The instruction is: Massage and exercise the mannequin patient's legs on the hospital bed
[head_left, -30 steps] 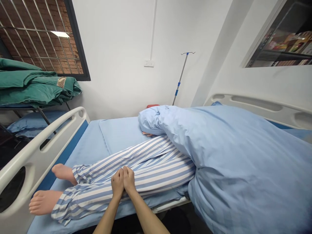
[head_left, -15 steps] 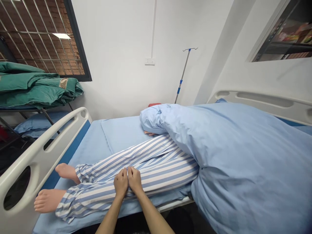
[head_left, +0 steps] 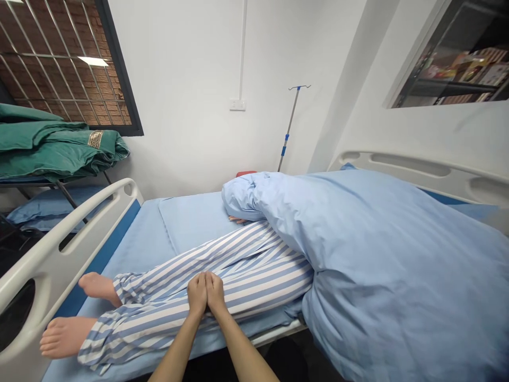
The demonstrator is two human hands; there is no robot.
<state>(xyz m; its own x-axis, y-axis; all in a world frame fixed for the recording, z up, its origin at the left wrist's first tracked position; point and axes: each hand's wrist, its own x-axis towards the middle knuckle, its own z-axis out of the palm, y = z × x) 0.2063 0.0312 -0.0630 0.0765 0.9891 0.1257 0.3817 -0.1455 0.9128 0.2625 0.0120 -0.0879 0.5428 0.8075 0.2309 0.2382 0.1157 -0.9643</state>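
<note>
From where I stand: both hands are on the near leg (head_left: 264, 284) of the lying figure, around the knee by the look of it; left hand (head_left: 196, 296) on the foot side, right hand (head_left: 215, 293) just beside it, the two touching near the knuckles; on each, fingers are together and curled under, backs of the hands up; tips are hidden, so can't tell whether they're clamped on the striped trousers (head_left: 234, 254) or only resting.

Leg lies stretched along the near side of the bed, its trouser cuff above the near foot (head_left: 66, 337), toes toward the white footboard (head_left: 93, 209); far leg (head_left: 186, 264) lies apart from it at the shins; blue quilt (head_left: 377, 254) covers everything from the hips up.

To do this contact well, my judgement: spread load evenly over both hands, no knuckle digging in; avoid bearing straight down if that is the kneecap; cloth is loose and creased, so it could slide over the limb, and feeling for the leg itself beats gripping fabric; forearms come in over the near edge, so square shoulders to the leg and lean from the body, wrists straight; watch that the foot doesn't roll.
</note>
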